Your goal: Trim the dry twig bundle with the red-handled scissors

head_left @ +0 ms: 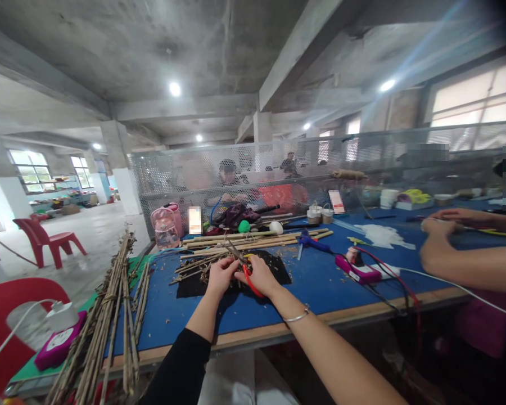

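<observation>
Over a black cloth (189, 288) my right hand (262, 275) grips scissors with red handles (253, 283), their blades pointing up and away. Close beside it my left hand (220, 275) is closed, thumb and fingers pinched together. Whatever it pinches is too small or hidden to make out. Dry brown stalks (189, 271) and plant scraps lie on the cloth, just beyond and to the left of my hands. Longer pale sticks (261, 243) are laid across the table behind them.
A tied bundle of long stalks (105, 315) leans at the left. A blue glue gun (314, 242) and a purple power strip (356, 271) lie to the right, with cables. A co-worker's hands (442, 230) are at the far right. A mesh partition (177, 169) stands behind.
</observation>
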Motion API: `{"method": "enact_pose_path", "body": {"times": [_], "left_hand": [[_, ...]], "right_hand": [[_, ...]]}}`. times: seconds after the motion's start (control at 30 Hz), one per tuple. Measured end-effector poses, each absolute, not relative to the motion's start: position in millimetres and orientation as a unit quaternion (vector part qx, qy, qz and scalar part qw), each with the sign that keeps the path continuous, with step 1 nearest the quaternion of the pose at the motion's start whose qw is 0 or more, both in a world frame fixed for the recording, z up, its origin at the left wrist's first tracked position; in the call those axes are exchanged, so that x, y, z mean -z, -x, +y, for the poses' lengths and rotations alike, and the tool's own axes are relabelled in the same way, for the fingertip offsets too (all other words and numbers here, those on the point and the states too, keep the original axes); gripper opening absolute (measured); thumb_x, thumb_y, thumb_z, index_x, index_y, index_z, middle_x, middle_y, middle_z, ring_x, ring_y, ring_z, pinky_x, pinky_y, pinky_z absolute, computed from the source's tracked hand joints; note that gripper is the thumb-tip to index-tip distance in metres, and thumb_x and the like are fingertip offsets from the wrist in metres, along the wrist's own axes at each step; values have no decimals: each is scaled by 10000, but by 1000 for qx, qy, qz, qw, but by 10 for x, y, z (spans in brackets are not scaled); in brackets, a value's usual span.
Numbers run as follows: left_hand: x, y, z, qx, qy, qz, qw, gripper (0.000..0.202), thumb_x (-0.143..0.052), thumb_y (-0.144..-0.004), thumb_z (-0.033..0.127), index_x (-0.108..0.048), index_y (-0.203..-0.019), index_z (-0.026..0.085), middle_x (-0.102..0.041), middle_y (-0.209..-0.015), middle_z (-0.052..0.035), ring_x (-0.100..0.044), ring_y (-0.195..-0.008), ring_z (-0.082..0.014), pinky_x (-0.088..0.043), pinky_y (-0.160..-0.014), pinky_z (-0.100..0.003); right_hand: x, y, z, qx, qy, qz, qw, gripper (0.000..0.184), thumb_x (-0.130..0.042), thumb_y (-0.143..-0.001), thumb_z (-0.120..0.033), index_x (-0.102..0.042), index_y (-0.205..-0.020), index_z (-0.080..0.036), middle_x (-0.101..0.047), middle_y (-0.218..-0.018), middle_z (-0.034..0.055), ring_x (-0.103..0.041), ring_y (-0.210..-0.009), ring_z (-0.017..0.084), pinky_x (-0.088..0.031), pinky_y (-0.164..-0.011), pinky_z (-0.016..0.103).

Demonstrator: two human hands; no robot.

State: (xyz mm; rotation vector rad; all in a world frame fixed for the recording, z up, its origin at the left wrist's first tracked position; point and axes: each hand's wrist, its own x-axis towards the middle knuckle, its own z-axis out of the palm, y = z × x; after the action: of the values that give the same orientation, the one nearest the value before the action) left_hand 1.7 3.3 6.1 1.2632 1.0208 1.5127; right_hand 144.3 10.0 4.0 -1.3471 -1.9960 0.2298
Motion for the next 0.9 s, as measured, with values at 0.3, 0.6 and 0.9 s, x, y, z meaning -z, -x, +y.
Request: {"method": "enact_pose_path", "body": {"times": [0.3,0.6,0.9], "left_hand": [[-52,-3,60,-631,-498,416,425,342,-720,-553,333,-688,-802,101,-682,-757,-79,-590,-638,-147,-453,-614,-241],[-39,27,52,-610,-509,447,411,321,-695,-563,386,-686,-717,104,-627,-597,-27,-491,-480,-93,-367,-431,-193],[-39,35,54,-619,-490,448,419,384,-705,-546,401,-691,-786,102,-639,-634,-45,-488,-477,-91,-364,-431,-192]], "right_hand": [[-42,-1441,80,-20,533,-781,325,601,-602,-623,-577,-462,-1043,-170,-499,-1083,107,-455,-1008,242,-342,-810,342],[-115,-1463,54,2,558,-779,285,539,-542,-639,-638,-487,-918,-179,-601,-850,80,-569,-802,222,-375,-674,301],[-143,-1456,31,-40,595,-760,257,500,-526,-638,-660,-523,-854,-209,-642,-803,61,-611,-778,226,-375,-608,266]]}}
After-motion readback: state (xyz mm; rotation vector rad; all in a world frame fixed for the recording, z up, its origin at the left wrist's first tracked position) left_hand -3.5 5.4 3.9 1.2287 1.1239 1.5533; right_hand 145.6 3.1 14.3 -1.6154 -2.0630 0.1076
